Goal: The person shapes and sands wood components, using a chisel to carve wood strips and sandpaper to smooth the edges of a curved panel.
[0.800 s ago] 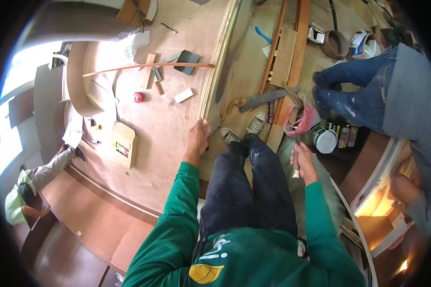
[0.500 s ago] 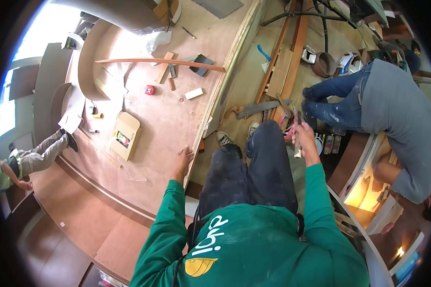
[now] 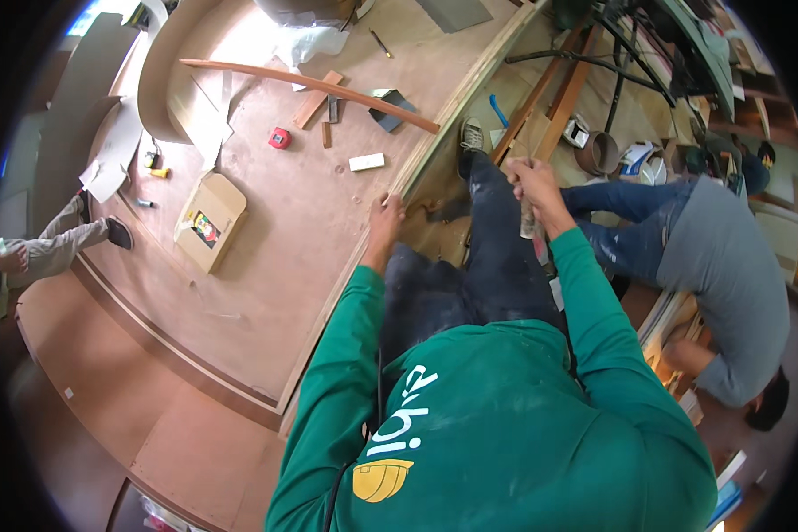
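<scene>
My right hand (image 3: 541, 188) is closed round a tool with a pale, worn handle (image 3: 528, 220), held in front of my right knee. The handle's end sticks out below my fist; the kind of tool cannot be made out. My left hand (image 3: 387, 223) is at the edge of the large plywood worktop (image 3: 284, 191), its fingers curled in. What those fingers hold, if anything, is too small to tell. Near it on the worktop lies a small white block (image 3: 367, 162). A long, thin reddish-brown wood strip (image 3: 319, 86) lies farther off, its near end by the worktop's edge.
A red tape measure (image 3: 279, 138), a cardboard box (image 3: 211, 223), wood offcuts (image 3: 317, 99) and a pencil (image 3: 381, 43) lie on the worktop. Long boards (image 3: 554, 106) lie ahead on the floor. At right a person in grey (image 3: 727, 266) bends low; another person's legs (image 3: 62, 232) show at left.
I have moved forward along the worktop, one foot stepping ahead. My left hand has shifted along the edge. My right hand has moved forward and inward with the tool.
</scene>
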`<state>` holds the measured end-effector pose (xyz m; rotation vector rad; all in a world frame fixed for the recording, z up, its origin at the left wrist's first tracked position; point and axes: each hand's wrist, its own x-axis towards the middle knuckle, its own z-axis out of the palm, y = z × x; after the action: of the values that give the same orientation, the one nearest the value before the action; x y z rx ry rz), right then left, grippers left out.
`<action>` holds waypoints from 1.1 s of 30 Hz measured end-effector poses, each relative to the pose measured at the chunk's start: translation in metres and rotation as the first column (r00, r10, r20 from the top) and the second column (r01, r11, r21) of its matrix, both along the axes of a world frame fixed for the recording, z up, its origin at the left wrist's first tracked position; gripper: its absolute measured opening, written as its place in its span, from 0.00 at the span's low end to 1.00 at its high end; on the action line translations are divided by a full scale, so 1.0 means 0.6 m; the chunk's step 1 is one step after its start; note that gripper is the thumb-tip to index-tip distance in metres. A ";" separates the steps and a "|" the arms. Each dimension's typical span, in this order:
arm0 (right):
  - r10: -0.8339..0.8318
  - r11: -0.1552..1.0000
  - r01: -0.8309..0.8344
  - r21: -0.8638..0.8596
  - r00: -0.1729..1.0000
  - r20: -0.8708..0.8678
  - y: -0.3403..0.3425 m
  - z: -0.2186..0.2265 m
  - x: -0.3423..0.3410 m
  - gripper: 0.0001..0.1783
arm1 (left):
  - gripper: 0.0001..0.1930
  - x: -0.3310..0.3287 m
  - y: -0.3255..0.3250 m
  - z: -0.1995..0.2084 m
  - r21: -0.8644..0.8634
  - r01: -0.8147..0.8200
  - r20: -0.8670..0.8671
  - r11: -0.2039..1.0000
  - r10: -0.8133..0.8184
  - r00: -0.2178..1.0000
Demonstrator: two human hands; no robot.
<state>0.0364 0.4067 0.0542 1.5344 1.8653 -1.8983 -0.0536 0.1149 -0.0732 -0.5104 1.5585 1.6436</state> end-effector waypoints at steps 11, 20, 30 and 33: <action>-0.067 0.910 0.141 -0.390 0.978 0.199 0.028 -0.248 -0.200 0.22 | 0.53 -0.134 0.257 -0.055 -0.248 -0.230 -0.056 0.941 0.224 0.973; 0.140 0.922 -0.091 -0.377 0.984 0.106 0.043 -0.284 -0.227 0.29 | 0.38 -0.226 0.317 -0.169 -0.128 -0.002 -0.041 0.992 -0.003 0.999; 0.226 0.967 -0.205 -0.154 0.965 0.133 0.004 -0.297 -0.218 0.26 | 0.37 -0.201 0.299 -0.203 -0.198 0.070 -0.063 0.978 -0.084 0.994; 0.219 0.971 -0.203 -0.130 0.968 0.124 -0.005 -0.295 -0.216 0.25 | 0.37 -0.196 0.291 -0.197 -0.251 0.126 -0.160 0.960 -0.169 0.972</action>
<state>-0.0932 0.4036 -0.1229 1.3354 1.7485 -1.7285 -0.1715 0.2898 -0.1917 -0.3656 1.8962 1.4282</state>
